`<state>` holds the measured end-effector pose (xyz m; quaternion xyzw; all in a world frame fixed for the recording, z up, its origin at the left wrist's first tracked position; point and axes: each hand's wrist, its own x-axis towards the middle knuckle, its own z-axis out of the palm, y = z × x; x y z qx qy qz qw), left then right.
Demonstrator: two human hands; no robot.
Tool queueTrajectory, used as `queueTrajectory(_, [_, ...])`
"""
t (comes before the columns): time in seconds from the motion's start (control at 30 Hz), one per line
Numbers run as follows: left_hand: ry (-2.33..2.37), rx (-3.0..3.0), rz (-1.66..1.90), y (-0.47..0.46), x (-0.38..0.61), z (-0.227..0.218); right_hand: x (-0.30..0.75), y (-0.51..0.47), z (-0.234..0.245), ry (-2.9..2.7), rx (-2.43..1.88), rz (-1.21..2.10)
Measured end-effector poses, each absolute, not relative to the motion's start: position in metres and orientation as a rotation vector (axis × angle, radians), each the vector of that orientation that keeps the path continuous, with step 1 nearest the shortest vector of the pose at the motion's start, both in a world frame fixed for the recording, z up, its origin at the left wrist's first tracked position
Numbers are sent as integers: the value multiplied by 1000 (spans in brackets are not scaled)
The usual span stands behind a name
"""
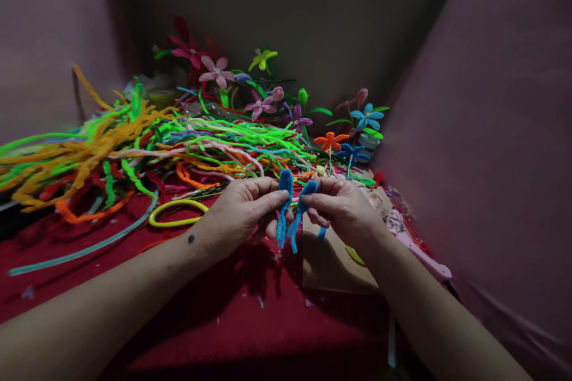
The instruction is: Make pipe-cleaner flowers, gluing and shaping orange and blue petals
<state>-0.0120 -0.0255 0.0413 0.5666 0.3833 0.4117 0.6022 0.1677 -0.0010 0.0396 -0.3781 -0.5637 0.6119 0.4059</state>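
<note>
My left hand (250, 208) pinches a blue pipe-cleaner petal (286, 181) between thumb and finger; its loop points up and its tails hang down. Close beside it, my right hand (342, 202) grips a second blue pipe-cleaner petal (307, 190), tilted, with its tails hanging down to the left. The two petals are held side by side above the table. Below my right hand lies a brown cardboard piece (330, 268), with a small blue bit (322, 232) showing just under the fingers.
A heap of coloured pipe cleaners (250, 137) spreads across the back and left of the red cloth (223, 333). Finished pipe-cleaner flowers, including a light blue flower (368, 116), stand behind it. A yellow ring (176, 224) lies left; a pink-handled tool (424, 256) lies right.
</note>
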Motion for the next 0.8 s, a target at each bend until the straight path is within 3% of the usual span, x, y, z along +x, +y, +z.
queueTrajectory(0.37, [1095, 1374, 948, -28, -6, 42, 171, -5, 34, -1359, -1006, 1440])
queueTrajectory(0.8, [1098, 1456, 912, -28, -5, 38, 160, -16, 41, -1584, -1137, 1047])
